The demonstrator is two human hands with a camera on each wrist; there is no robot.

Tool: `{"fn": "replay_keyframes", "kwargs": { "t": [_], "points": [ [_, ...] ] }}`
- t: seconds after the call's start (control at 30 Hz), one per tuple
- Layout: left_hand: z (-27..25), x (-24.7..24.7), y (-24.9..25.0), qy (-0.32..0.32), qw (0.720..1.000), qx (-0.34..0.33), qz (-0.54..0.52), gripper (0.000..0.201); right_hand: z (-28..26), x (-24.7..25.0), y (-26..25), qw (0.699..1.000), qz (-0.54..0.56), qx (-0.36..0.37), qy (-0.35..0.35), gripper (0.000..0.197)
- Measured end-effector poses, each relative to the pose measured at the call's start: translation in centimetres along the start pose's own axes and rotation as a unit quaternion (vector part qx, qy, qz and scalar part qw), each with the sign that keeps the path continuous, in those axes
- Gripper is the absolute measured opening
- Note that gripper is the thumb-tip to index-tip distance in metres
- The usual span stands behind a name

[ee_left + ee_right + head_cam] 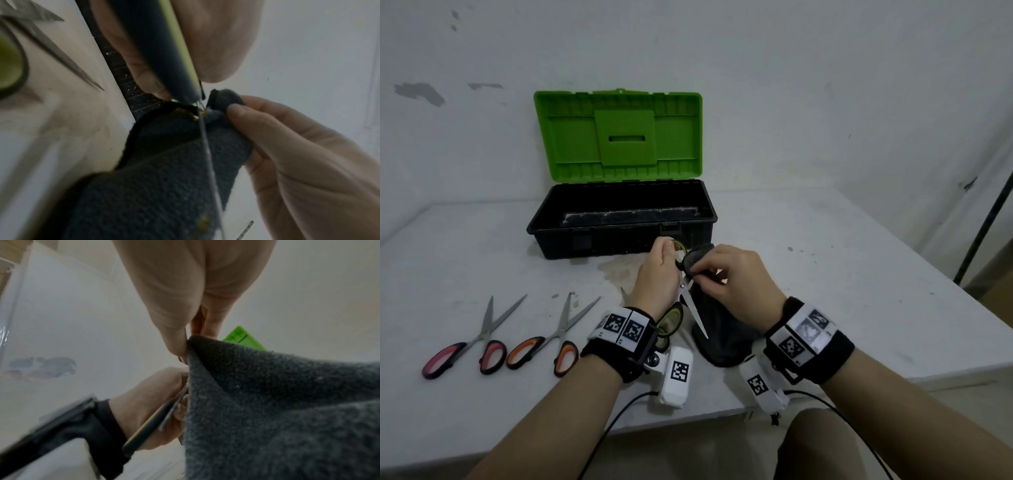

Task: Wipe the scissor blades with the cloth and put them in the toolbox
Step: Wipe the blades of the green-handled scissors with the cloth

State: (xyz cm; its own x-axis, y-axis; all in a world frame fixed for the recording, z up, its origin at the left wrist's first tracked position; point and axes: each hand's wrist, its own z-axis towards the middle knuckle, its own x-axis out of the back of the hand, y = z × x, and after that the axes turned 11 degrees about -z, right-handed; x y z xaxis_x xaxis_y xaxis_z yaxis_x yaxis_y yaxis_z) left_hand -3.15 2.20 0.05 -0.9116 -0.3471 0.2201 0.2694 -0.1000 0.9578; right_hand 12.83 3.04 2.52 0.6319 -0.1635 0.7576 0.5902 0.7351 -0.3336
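Note:
My left hand (pixel 659 267) grips the green-handled scissors (pixel 678 255) by one handle, in front of the toolbox. The bare blade (pixel 698 317) points down toward me. My right hand (pixel 729 274) pinches a dark grey cloth (pixel 722 337) around the scissors near the pivot, and the rest of the cloth hangs down to the table. In the left wrist view the thin blade (pixel 207 154) runs across the cloth (pixel 164 186), with the right-hand fingers (pixel 267 129) pressing the fabric. The right wrist view is mostly cloth (pixel 287 402). The toolbox (pixel 619 236) stands open, black with its green lid (pixel 619 137) upright.
Pink-handled scissors (pixel 462 346) and orange-handled scissors (pixel 544 342) lie at the front left of the white table (pixel 859 274). Another green-handled pair (pixel 51 48) lies partly hidden under my left wrist. A wall stands close behind the toolbox, and the table's edge runs near my forearms.

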Motion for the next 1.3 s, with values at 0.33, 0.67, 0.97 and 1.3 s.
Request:
{"fn": "replay_keyframes", "kwargs": {
  "t": [0.33,0.67,0.97,1.3],
  "points": [
    [-0.2,0.2,-0.3,-0.014,1.0,0.017,0.0,0.035,1.3,-0.1,2.7,0.994,-0.071,-0.088,-0.012,0.01],
    [0.4,-0.5,-0.1,-0.029,1.0,0.007,-0.009,0.033,0.2,0.0,0.7,0.998,-0.008,0.049,-0.042,0.01],
    [-0.1,0.0,-0.2,-0.043,0.993,0.074,-0.077,0.031,0.7,1.7,4.7,0.97,-0.034,-0.226,0.087,0.004],
    [0.1,0.1,1.4,-0.065,0.983,0.08,-0.149,0.023,-0.4,2.2,3.7,0.92,0.243,-0.288,-0.104,0.015]
  ]
}}
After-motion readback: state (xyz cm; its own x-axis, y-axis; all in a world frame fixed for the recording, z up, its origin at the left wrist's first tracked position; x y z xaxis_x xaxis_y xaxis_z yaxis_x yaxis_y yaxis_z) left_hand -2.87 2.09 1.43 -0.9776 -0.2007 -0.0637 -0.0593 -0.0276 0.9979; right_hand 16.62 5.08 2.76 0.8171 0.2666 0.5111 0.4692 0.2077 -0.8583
